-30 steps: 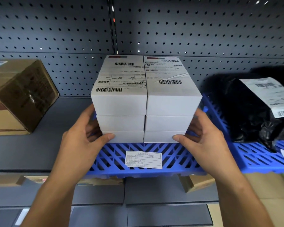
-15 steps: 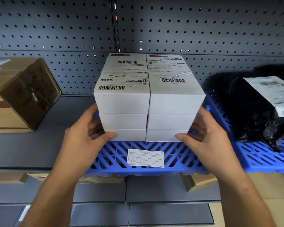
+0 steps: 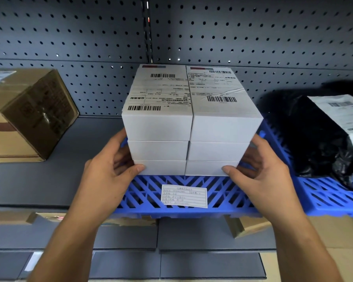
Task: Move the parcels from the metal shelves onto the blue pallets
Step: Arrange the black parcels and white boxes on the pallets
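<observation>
boxes [image 3: 190, 127], two columns, sit dead centre between hands, seemingly resting on pallet [image 3: 232, 192]. left hand [image 3: 108, 176] clasps left bottom corner, right hand [image 3: 261, 176] right corner; thumbs on front, both equally near.

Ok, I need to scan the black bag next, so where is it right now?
The black bag lies at the far right of the head view, on the right-hand blue pallet, right of the stack of white boxes.
</observation>
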`<state>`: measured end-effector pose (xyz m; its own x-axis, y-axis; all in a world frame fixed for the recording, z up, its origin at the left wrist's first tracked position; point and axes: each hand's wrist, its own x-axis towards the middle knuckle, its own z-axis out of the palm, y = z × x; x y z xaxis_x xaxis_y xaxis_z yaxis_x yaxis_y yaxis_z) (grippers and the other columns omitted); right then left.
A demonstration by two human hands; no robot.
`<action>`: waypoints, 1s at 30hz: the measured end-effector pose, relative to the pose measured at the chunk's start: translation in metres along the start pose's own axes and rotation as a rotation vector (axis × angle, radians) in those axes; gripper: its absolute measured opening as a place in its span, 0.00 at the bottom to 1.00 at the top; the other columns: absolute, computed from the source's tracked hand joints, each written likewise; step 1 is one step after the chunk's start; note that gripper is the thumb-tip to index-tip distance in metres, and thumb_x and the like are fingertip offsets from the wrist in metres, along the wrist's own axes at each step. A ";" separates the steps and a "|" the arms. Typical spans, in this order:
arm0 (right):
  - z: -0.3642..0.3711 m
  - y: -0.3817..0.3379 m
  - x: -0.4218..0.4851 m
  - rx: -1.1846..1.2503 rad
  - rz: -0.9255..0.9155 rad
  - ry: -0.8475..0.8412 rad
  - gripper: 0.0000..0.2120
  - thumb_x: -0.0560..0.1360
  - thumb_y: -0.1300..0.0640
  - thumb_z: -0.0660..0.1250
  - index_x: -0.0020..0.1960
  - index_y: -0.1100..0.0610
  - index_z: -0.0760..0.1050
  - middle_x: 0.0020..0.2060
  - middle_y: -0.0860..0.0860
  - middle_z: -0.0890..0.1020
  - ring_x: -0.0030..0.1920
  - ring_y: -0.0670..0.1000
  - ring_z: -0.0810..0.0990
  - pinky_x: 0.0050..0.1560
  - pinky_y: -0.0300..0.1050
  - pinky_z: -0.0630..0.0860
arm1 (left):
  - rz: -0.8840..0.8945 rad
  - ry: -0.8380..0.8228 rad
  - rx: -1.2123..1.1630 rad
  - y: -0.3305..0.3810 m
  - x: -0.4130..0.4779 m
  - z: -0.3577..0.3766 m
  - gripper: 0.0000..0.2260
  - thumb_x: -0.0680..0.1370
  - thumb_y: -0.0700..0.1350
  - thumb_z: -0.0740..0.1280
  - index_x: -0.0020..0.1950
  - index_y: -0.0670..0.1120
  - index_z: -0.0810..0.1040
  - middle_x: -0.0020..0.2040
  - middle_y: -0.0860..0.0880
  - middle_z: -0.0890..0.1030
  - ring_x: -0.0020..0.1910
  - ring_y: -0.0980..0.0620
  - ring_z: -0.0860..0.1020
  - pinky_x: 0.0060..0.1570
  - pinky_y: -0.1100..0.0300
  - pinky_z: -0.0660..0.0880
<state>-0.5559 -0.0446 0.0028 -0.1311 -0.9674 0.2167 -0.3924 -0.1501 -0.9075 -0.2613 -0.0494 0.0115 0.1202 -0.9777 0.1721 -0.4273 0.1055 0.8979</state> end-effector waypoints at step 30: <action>0.000 -0.002 -0.003 -0.036 -0.006 -0.014 0.38 0.72 0.66 0.77 0.75 0.44 0.69 0.56 0.34 0.84 0.61 0.37 0.81 0.58 0.34 0.79 | 0.026 -0.040 0.130 -0.001 0.002 -0.001 0.26 0.77 0.37 0.72 0.66 0.64 0.72 0.48 0.81 0.77 0.50 0.80 0.75 0.53 0.78 0.70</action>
<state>-0.5545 -0.0417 0.0039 -0.1159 -0.9694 0.2163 -0.4258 -0.1483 -0.8926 -0.2594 -0.0509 0.0115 0.0731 -0.9817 0.1760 -0.5429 0.1089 0.8327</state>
